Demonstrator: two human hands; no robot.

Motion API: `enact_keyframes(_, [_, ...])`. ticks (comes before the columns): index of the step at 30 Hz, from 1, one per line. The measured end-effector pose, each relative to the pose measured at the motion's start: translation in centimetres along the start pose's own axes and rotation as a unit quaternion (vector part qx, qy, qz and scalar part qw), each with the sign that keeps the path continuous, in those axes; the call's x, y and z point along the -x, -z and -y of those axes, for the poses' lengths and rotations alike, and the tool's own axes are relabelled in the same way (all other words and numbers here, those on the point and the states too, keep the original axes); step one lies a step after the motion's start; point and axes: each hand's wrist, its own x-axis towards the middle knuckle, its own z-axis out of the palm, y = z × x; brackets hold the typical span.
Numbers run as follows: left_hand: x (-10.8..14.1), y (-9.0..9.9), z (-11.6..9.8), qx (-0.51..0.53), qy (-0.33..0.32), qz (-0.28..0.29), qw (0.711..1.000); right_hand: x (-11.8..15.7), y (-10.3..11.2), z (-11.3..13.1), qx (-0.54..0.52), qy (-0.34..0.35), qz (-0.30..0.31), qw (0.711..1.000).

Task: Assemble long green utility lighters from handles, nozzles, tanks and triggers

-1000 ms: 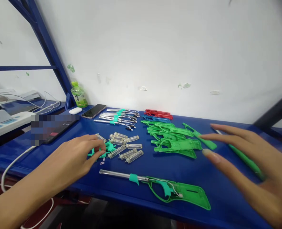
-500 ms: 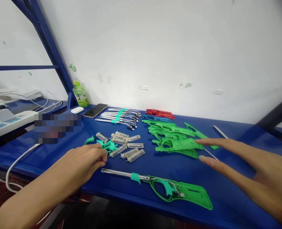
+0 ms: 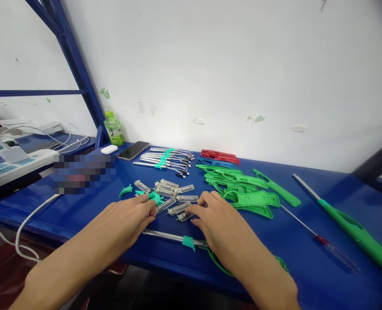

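1. Left hand [image 3: 129, 216], centre-left of the frame: fingers curled beside teal pieces [image 3: 156, 197].
2. Right hand [image 3: 219, 224], centre: fingertips at a clear tube [image 3: 182, 216].
3. Whether either grips anything, I cannot tell.
4. Metal rod [image 3: 166, 236]: lower centre.

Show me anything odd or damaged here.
The white wall has green patches and whitish patches above the bench, like scuffs or peeling paint. One curved teal piece lies slightly apart from the other teal pieces near the left hand. No spill shows.
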Motion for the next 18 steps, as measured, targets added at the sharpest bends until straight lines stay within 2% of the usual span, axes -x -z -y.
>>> enact_keyframes(10, [-0.2, 1.4, -2.2, 0.053, -0.026, -0.029, 0.998, -0.4, -0.5, -0.6, 0.006, -0.044, -0.01, 0.999])
enact_keyframes(14, [-0.4, 1.6, -2.5, 0.076, -0.048, -0.056, 0.994, -0.9, 0.7, -0.6, -0.026, -0.048, -0.005, 0.998])
enact_keyframes(18, [-0.8, 2.0, -2.7, 0.101, -0.065, -0.117, 0.986, -0.9, 2.3, -0.3, -0.103, -0.066, -0.038, 0.992])
